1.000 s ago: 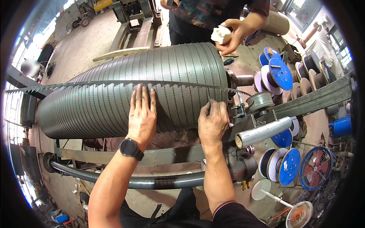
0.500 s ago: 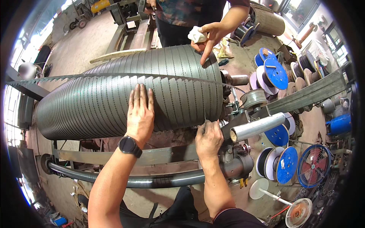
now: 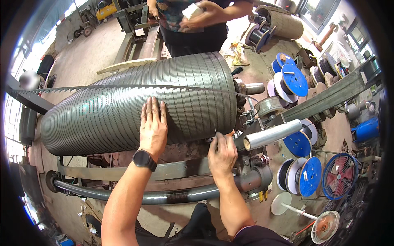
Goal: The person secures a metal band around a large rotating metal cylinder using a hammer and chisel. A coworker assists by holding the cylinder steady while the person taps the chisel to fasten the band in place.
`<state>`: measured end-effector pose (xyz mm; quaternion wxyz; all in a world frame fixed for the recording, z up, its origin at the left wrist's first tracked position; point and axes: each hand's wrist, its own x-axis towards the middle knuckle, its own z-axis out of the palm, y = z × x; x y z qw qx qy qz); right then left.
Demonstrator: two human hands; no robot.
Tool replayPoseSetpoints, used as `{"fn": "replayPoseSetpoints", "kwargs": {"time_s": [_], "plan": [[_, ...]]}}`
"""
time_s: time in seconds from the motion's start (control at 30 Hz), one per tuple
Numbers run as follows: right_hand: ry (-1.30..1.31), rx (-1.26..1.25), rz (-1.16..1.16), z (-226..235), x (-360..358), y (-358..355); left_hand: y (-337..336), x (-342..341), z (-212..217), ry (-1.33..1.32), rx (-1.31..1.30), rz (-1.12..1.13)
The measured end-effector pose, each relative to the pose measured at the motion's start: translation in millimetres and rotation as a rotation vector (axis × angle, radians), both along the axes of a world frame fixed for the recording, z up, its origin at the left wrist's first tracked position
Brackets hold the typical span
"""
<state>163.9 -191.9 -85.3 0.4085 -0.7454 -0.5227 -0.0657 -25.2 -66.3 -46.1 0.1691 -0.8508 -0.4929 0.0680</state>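
Concrete workshop floor is showing all around, with blue wire spools [image 3: 294,78] and a red fan [image 3: 340,176] lying to my right. I am resting my left hand [image 3: 153,125] flat, fingers spread, on the ribbed wire-wound cylinder [image 3: 135,110] lying on its frame. My right hand [image 3: 222,153] is curling at the cylinder's lower right edge; whether it is gripping anything I cannot tell. Another person's hands [image 3: 201,12] are holding a white wad [image 3: 192,10] beyond.

Dusty concrete floor [image 3: 78,57], daylight from a window [image 3: 316,14] upper right, blue spools [image 3: 295,80] scattered about, red fan [image 3: 340,176] lower right
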Motion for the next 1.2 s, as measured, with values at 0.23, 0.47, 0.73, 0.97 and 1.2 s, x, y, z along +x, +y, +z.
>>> {"fn": "replayPoseSetpoints", "kwargs": {"time_s": [0.23, 0.47, 0.73, 0.97, 1.2], "plan": [[-0.070, 0.157, -0.080, 20.5, 21.0, 74.4, -2.1, 3.9, 4.0, -0.013, -0.017, -0.001], [-0.137, 0.104, -0.033, 21.9, 32.8, 107.1, -1.1, 3.1, 5.2, -0.045, -0.033, -0.006], [-0.109, 0.012, -0.026, 32.3, 28.8, 121.7, -1.0, 4.5, 6.7, -0.035, -0.024, -0.009], [-0.090, -0.078, -0.010, 46.0, 27.8, 119.9, 0.0, 1.4, 1.6, -0.094, 0.013, -0.034], [-0.080, -0.048, 0.019, 18.7, 20.6, 62.8, -1.1, 1.9, 0.8, -0.042, 0.016, -0.019]]}}
